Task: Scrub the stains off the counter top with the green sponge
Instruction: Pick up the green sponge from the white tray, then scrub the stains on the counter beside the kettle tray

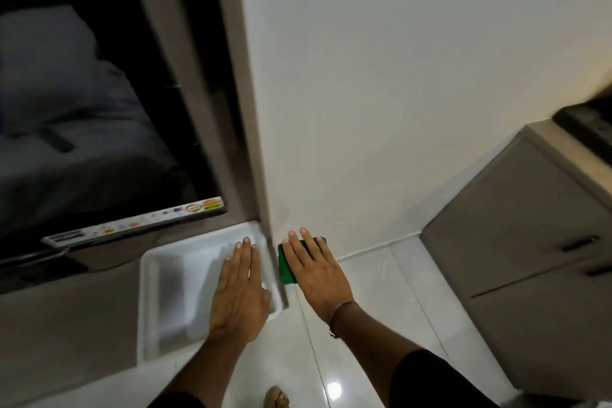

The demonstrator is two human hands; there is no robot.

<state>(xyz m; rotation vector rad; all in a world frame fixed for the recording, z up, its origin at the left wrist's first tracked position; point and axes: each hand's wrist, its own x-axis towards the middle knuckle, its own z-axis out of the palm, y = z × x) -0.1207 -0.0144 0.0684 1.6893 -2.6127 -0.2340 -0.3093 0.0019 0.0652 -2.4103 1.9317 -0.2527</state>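
The green sponge (287,262) lies under the flat fingers of my right hand (318,275), just right of the counter's end edge (276,262) and low against the white wall. Only the sponge's left side and top corner show past the fingers. My left hand (240,291) rests flat, fingers straight, on the white plastic tray (165,291) that sits on the grey-brown counter top (66,325). I cannot tell whether the sponge touches the wall or the counter's side. No stains are visible.
A dark TV screen (99,109) with stickers on its lower bezel stands at the back of the counter. A white wall (397,76) fills the right. Grey cabinets (530,258) stand at the right, glossy white floor tiles (364,341) lie below, and my foot (276,397) shows.
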